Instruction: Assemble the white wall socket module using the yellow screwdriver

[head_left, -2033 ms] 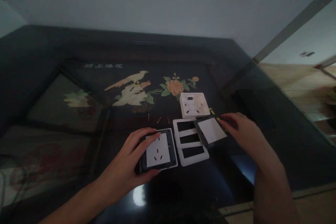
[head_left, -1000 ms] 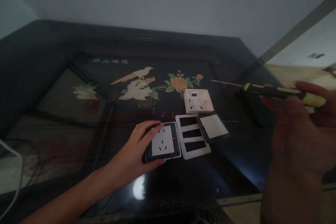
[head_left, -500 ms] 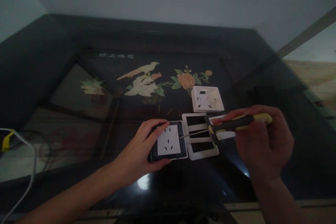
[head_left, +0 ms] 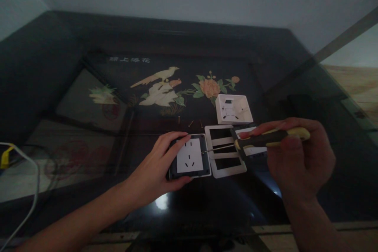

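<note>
My left hand grips the wall socket, a white-faced outlet in a dark frame seated on a white box, by its left side. My right hand is closed around a yellow and black screwdriver. The screwdriver's thin shaft points left, and its tip meets a screw at the right edge of the socket. White cover frames lie flat just right of the socket, under the shaft. Partly hidden beneath the screwdriver and my right hand is a second socket.
An open white mounting box sits behind the frames. Several small screws lie behind the socket on the glossy dark tabletop, which carries a bird and flower picture. A white cable with a yellow tag runs along the left edge.
The view has shifted slightly. My right hand and the screwdriver handle have moved a little to the right, while the tip stays at the socket's screw and my left hand keeps its hold.
</note>
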The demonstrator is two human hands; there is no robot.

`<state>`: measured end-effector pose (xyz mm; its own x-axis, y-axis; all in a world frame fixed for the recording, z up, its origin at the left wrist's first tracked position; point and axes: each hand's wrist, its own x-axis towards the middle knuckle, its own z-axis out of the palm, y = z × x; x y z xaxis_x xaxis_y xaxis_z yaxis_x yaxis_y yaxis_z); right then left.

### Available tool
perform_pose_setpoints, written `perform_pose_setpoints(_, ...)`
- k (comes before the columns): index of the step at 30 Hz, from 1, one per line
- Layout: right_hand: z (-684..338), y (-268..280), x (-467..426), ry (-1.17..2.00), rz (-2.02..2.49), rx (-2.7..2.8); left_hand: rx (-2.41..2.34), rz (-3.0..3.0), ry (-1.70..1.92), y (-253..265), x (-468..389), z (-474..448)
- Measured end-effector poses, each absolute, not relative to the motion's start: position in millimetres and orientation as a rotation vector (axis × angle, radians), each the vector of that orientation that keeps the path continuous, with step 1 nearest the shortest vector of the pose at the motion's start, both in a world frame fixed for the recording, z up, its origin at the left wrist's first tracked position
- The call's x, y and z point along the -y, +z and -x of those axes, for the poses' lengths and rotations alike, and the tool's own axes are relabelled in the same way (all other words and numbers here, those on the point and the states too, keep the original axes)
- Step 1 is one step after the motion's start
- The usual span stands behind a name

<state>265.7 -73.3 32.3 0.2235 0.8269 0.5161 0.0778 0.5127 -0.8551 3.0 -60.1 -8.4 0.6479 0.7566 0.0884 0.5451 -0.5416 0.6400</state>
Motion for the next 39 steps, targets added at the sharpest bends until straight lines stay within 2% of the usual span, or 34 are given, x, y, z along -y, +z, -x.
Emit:
perform_pose_setpoints(15,-278,48,77,0.685,0.842,1.591,-0.986,-2.323,0.481,-10,58,-4)
perform_pose_setpoints(19,-275,78,67,0.659,0.867,1.985,-0.988,-2.329,0.481,-11,58,-4)
perform_pose_setpoints(25,-257,116,42,0.628,0.676,2.484,-1.003,-2.312,0.513,-13,59,-5)
perform_pose_setpoints(39,-256,116,38,0.688,0.728,2.474,-1.022,-2.297,0.546,-14,60,-7)
